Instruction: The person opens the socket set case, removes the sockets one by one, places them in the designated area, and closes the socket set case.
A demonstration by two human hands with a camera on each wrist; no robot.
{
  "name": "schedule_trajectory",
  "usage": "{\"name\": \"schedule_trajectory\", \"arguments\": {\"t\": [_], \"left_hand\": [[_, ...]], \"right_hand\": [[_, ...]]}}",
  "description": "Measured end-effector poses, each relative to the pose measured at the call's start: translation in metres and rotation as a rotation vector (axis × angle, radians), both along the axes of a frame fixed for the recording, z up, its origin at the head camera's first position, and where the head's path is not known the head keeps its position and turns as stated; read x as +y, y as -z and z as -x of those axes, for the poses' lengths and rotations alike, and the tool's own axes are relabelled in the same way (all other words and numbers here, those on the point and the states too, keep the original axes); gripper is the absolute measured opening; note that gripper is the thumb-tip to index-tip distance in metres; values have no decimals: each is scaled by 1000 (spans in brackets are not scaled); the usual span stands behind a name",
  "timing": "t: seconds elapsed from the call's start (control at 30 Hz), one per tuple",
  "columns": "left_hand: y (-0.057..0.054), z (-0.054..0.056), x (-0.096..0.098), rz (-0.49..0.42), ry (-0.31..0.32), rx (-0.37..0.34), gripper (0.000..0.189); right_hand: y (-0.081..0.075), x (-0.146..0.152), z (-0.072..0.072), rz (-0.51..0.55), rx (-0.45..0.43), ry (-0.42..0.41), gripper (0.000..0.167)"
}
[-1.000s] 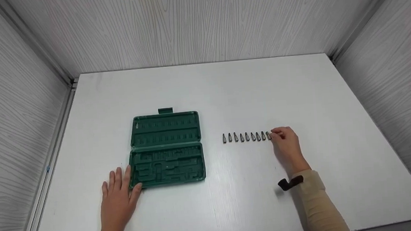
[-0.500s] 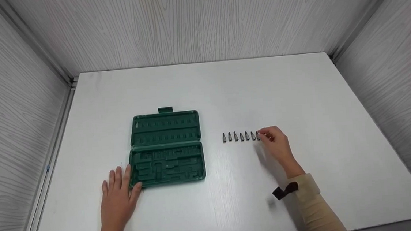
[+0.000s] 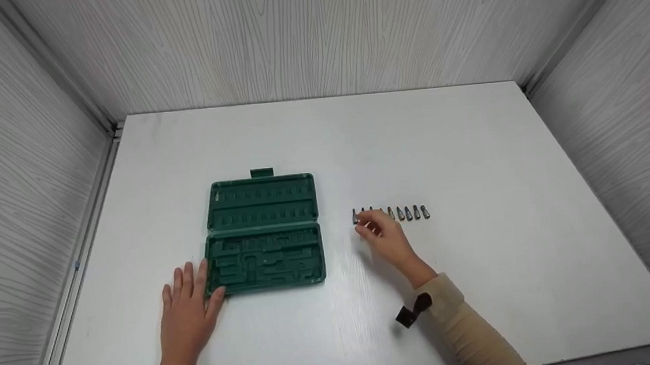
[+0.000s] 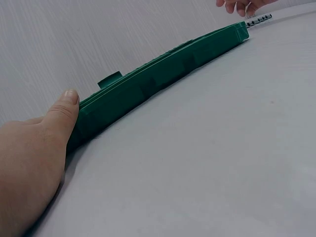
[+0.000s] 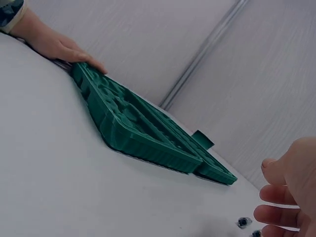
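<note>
A green plastic tool case (image 3: pixel 262 229) lies unfolded on the table, its two halves showing moulded recesses. My left hand (image 3: pixel 185 327) rests at its near left corner, fingers straight and thumb (image 4: pixel 69 98) against the edge. To the right of the case, small metal screwdriver bits (image 3: pixel 408 213) lie in a row. Over the left end of this row is my right hand (image 3: pixel 387 241), fingers loosely bent, with thumb (image 5: pixel 276 170) and fingertips apart. Nothing shows between them. The hand partly covers several bits; the leftmost bit (image 3: pixel 355 217) shows just beyond the fingertips.
The white table (image 3: pixel 321 136) is bounded by a wood-grain panel (image 3: pixel 302 39) at the back and panels at both sides. A latch tab (image 3: pixel 261 172) sticks out from the case's far edge. Black wrist mounts (image 3: pixel 413 310) sit at both cuffs.
My right hand has travelled left along the row, from its right end to its left end, uncovering the bits on the right. The left hand and the case stay in place.
</note>
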State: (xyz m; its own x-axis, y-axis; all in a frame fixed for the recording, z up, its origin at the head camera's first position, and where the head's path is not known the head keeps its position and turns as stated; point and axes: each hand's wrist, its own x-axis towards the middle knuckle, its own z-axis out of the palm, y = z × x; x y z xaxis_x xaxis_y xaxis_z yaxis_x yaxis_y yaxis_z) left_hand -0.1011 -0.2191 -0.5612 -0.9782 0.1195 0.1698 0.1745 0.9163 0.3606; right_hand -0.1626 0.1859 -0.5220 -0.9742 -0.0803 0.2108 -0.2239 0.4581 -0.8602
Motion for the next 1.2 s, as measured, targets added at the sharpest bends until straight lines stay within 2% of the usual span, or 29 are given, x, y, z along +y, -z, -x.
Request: {"name": "schedule_trajectory", "arguments": {"t": [0.33,0.53,0.73,0.87,1.03,1.2], "left_hand": [[-1,-2,-2,7,-6,-1,70],[-1,-1,-2,4,-6,8,70],[2,-1,-1,-1,-6,9,70],[2,-3,-1,-9,-6,10,69],[2,-2,-1,0,-9,20,69],[1,-2,0,7,-12,31,69]], "right_hand": [[-4,-43,9,-16,40,-127,21],[-9,-69,20,-58,23,-192,26],[-15,-92,30,-51,0,-257,28],[-16,-108,38,-82,1,-277,27],[-15,-130,51,-179,56,-287,26],[-16,-153,64,-220,101,-293,27]]}}
